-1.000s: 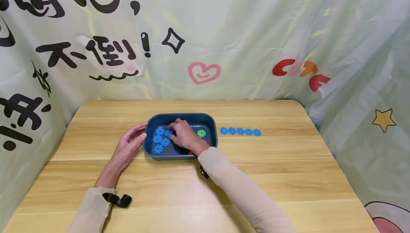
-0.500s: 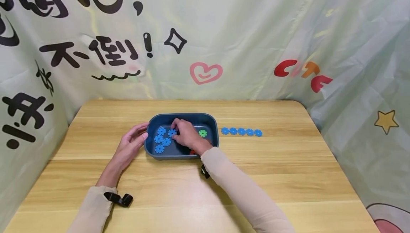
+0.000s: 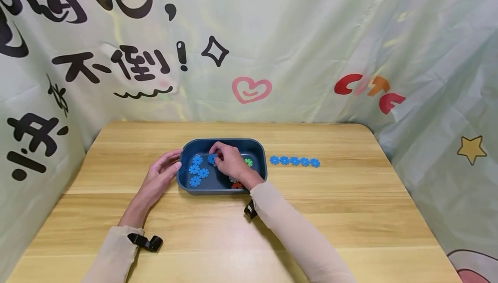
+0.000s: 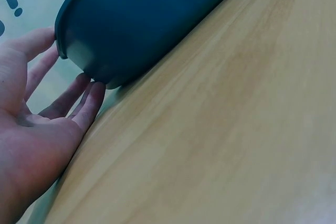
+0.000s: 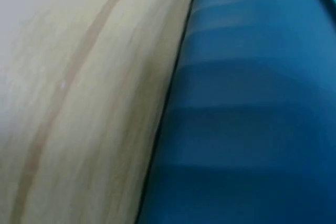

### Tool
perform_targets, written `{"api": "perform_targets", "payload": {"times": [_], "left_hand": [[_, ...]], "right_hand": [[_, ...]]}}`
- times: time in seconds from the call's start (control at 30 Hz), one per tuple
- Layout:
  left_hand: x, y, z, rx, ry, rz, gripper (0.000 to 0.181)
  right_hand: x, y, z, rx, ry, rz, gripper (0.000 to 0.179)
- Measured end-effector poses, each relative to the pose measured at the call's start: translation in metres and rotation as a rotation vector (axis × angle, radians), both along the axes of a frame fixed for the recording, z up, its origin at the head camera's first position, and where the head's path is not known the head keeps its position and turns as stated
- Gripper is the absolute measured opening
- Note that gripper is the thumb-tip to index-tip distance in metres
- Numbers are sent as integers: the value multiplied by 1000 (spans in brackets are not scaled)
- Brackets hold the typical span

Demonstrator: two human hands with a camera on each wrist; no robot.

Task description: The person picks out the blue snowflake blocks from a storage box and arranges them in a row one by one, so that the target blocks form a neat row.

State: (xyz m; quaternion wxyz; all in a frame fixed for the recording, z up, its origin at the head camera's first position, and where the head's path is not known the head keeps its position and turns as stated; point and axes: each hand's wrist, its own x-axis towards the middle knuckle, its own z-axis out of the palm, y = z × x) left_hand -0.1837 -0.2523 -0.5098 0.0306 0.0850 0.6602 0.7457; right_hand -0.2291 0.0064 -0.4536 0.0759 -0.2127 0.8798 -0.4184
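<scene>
In the head view my right hand (image 3: 231, 162) reaches into a dark blue tray (image 3: 218, 191), pinching a blue snowflake disc (image 3: 212, 159) between thumb and fingers. Several more blue discs (image 3: 195, 181) lie at the tray's left end. Beyond my hand are a green disc (image 3: 249, 162) and, partly hidden under the wrist, a red disc (image 3: 237, 185). My left hand (image 3: 160, 175) touches the tray's left end. In the left wrist view its fingertips meet the tray's wall (image 4: 131, 35) at the rim and low down. The right wrist view shows only the tray's outer side (image 5: 241, 103) and tabletop.
Right of the tray, several blue discs form a row (image 3: 295, 161) on the wooden table (image 3: 330, 213). A printed cloth (image 3: 295, 36) hangs behind the table and along both sides.
My right hand has shifted slightly right inside the tray, drawing one blue disc away from the others. The left hand stays at the tray's end, and the row of discs is unchanged.
</scene>
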Motion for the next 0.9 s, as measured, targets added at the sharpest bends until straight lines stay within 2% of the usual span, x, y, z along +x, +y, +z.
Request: {"api": "perform_targets", "payload": {"times": [0.17, 0.43, 0.63, 0.9], "left_hand": [[1, 0, 0, -1, -4, 0, 48], [0, 0, 0, -1, -7, 5, 48], [1, 0, 1, -2, -5, 5, 48], [1, 1, 1, -10, -13, 4, 49]], "right_hand": [[4, 0, 5, -76, -32, -1, 17], [11, 6, 16, -176, -21, 34, 22], [16, 12, 17, -232, 0, 65, 22], [25, 24, 18, -273, -49, 36, 26]]}}
